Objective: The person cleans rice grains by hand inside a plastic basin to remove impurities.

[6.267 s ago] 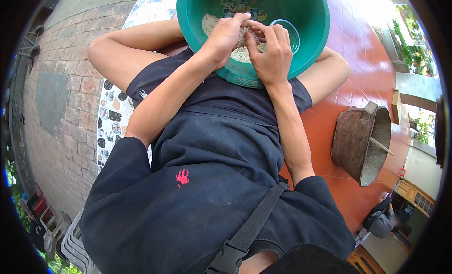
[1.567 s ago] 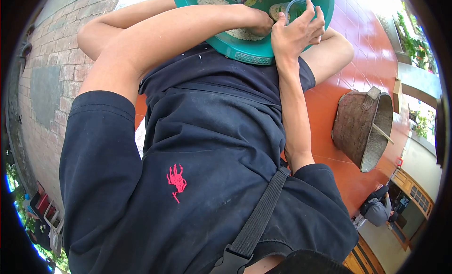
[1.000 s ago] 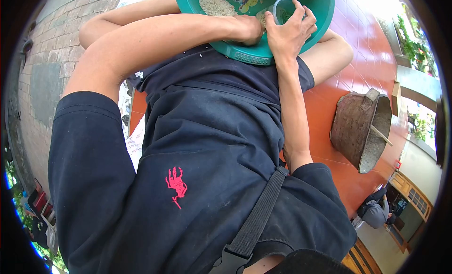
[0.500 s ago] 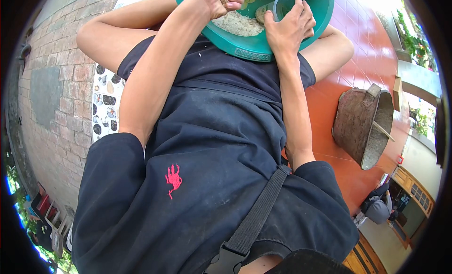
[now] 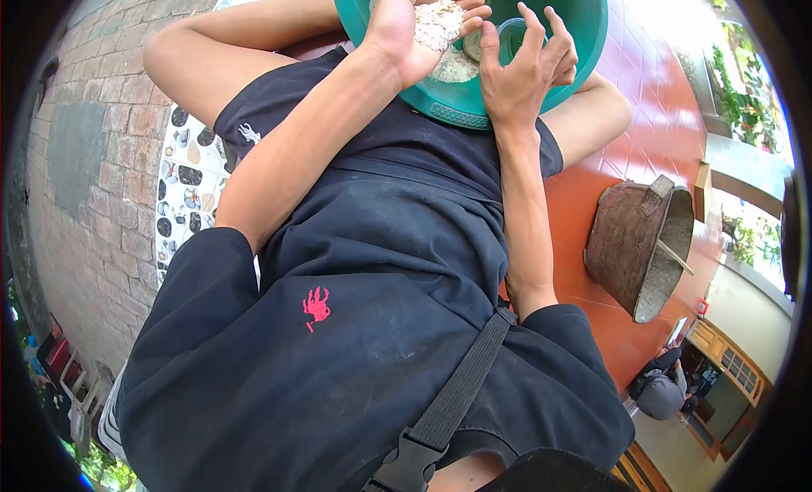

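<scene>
My left hand (image 5: 402, 35) is palm up over the green basin (image 5: 457, 111), fingers stretched to the right, and a heap of pale rice (image 5: 438, 22) lies on it. More loose rice (image 5: 457, 67) sits in the basin below. My right hand (image 5: 524, 77) is around a clear plastic cup (image 5: 510, 33) inside the basin, thumb on the near-left side and index finger raised. The cup is tilted, with some grain at its base; the fingers partly hide it. The basin rests on my lap, against my dark shorts.
On the red tiled floor (image 5: 592, 238) to the right stands a large worn tub (image 5: 626, 238) with a stick in it. A person (image 5: 664, 390) is farther off at the lower right. Brick paving (image 5: 110, 179) and a pebble-patterned surface (image 5: 190, 166) lie to the left.
My left hand has moved right and turned its palm up, opening out to show the rice on it. My right hand's fingers have lifted and spread a little at the cup.
</scene>
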Demonstrator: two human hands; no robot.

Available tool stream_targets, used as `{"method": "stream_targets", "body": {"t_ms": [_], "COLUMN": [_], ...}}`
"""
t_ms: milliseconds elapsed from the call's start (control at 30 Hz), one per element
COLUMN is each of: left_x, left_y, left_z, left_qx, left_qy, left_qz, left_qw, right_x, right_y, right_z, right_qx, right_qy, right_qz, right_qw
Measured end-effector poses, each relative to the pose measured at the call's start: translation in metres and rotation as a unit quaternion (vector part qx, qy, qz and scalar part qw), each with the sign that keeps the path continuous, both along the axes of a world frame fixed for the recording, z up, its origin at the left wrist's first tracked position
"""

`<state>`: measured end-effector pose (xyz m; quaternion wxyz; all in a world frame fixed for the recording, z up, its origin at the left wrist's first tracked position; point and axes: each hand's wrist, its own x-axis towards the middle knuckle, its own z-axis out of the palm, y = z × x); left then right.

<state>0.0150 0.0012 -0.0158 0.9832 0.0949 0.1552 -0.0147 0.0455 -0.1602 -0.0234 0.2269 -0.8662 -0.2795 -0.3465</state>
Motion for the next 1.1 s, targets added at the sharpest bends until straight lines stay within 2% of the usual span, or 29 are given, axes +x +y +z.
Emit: {"method": "stream_targets", "body": {"t_ms": [33, 100, 167, 233, 267, 333, 433, 600, 667, 733, 800, 967, 1100], "left_x": [-0.001, 0.0, 0.004, 0.004, 0.004, 0.003, 0.004, 0.003, 0.001, -0.009, -0.008, -0.009, -0.006], "left_y": [0.0, 0.003, 0.008, 0.013, 0.011, 0.009, 0.006, 0.003, 0.0, -0.01, -0.009, -0.008, -0.006], "left_z": [0.001, 0.002, 0.001, -0.01, -0.012, -0.016, -0.016, -0.019, -0.013, 0.011, 0.008, 0.006, 0.0], "left_qx": [-0.004, -0.011, -0.018, 0.064, 0.064, 0.136, 0.162, 0.175, 0.178, 0.199, 0.198, 0.185, 0.179], "left_qy": [-0.009, -0.013, -0.02, -0.1, -0.101, -0.087, -0.051, -0.063, -0.067, -0.001, -0.006, -0.021, -0.037], "left_qz": [-0.002, -0.002, -0.004, -0.047, -0.047, -0.068, -0.056, -0.08, -0.078, -0.034, -0.039, -0.059, -0.075], "left_qw": [1.0, 1.0, 1.0, 0.992, 0.992, 0.985, 0.984, 0.979, 0.979, 0.979, 0.98, 0.981, 0.98], "right_x": [0.0, -0.002, -0.005, -0.008, -0.01, -0.008, -0.007, -0.006, -0.004, -0.002, -0.002, -0.001, -0.004], "right_y": [0.001, 0.004, 0.01, 0.015, 0.018, 0.019, 0.019, 0.02, 0.02, 0.02, 0.02, 0.021, 0.019], "right_z": [0.002, 0.007, 0.009, 0.01, 0.009, 0.008, 0.007, 0.005, 0.004, 0.003, 0.005, 0.009, 0.011], "right_qx": [-0.001, 0.018, 0.035, 0.013, 0.013, 0.009, 0.005, 0.011, 0.037, 0.046, 0.054, 0.169, 0.184], "right_qy": [-0.001, -0.032, -0.047, -0.043, -0.031, -0.019, 0.005, 0.016, 0.023, 0.017, 0.011, 0.011, 0.031], "right_qz": [0.003, 0.085, 0.106, 0.137, 0.125, 0.127, 0.129, 0.134, 0.152, 0.159, 0.165, 0.221, 0.228], "right_qw": [1.0, 0.996, 0.993, 0.989, 0.992, 0.992, 0.992, 0.991, 0.987, 0.986, 0.985, 0.96, 0.956]}}
